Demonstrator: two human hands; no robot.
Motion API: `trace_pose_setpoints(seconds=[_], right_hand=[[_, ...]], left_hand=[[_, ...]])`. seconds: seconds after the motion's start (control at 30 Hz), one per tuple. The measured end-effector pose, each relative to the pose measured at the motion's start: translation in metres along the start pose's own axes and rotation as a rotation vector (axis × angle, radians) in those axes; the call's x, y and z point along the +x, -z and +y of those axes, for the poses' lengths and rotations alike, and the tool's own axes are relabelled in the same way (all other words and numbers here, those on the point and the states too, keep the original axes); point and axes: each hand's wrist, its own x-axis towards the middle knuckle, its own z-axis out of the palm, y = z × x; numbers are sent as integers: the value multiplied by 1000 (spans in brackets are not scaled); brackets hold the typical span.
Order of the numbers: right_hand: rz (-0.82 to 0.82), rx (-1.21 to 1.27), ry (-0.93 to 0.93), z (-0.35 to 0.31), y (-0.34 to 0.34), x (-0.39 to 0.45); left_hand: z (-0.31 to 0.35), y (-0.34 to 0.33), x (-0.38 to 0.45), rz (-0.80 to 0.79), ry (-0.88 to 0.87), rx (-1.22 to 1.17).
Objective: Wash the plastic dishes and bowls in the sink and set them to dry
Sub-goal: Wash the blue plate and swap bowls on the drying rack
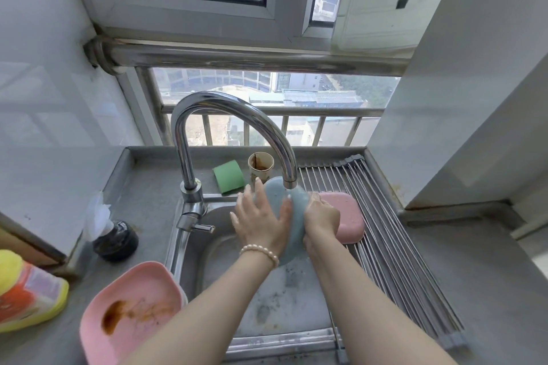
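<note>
A light blue plastic plate [292, 210] is held on edge under the spout of the faucet [237, 115], over the steel sink [267, 305]. My left hand [261, 222] lies flat against its left face, fingers spread. My right hand [321, 216] grips its right edge. A pink plastic dish [348, 219] rests upside down on the roll-up drying rack [394, 246] just right of my right hand. A dirty pink plate [133, 311] with brown sauce stains sits on the counter at the sink's left front corner.
A green sponge [229, 176] and a stained paper cup [261, 166] stand behind the sink. A black sink plug [117, 241] and a yellow detergent pouch [26, 293] lie on the left counter. A wall closes the right side and a window with railing runs behind.
</note>
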Motion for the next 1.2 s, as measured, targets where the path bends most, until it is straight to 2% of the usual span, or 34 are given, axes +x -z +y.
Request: trace_pose_setpoints(seconds=[0.1,0.17,0.33,0.4,0.47,0.57,0.63,0.7,0.8,0.83,0.87,0.93,1.0,1.03,1.13,1.2], right_hand=[[-27,75,-53,5,4,0],[-20,68,-44,5,6,-3],[34,102,36,14,-3,-17],[17,161,-4,16,-5,-19],[38,204,-49,15,-4,-15],[37,266,-111,13,1,-9],[15,272,-111,14,1,-10],[14,253,-98,16,0,-15],[35,231,-89,22,-4,-23],[46,240,-91,23,-5,-22],[54,267,-110,22,-4,-23],[39,335,-146,20,0,-21],[42,360,-143,22,2,-18],[49,338,-125,22,1,-18],[33,265,-87,22,0,-23],[36,274,-85,22,0,-24]], left_hand=[[5,-5,-3,-79,-79,138],[10,-2,1,-105,-68,102],[13,11,36,-160,289,-122],[8,11,43,-104,332,-215],[5,5,34,-35,165,-116],[9,-2,2,51,-248,143],[7,-1,0,-42,-345,221],[3,0,12,-178,-273,177],[-2,8,29,-155,55,26],[1,8,27,-145,64,66],[4,6,18,-127,-1,151],[10,3,-1,-132,-246,279],[7,1,-1,-182,-323,284],[5,1,7,-198,-280,248],[1,13,33,-219,3,101],[6,15,31,-169,-17,192]])
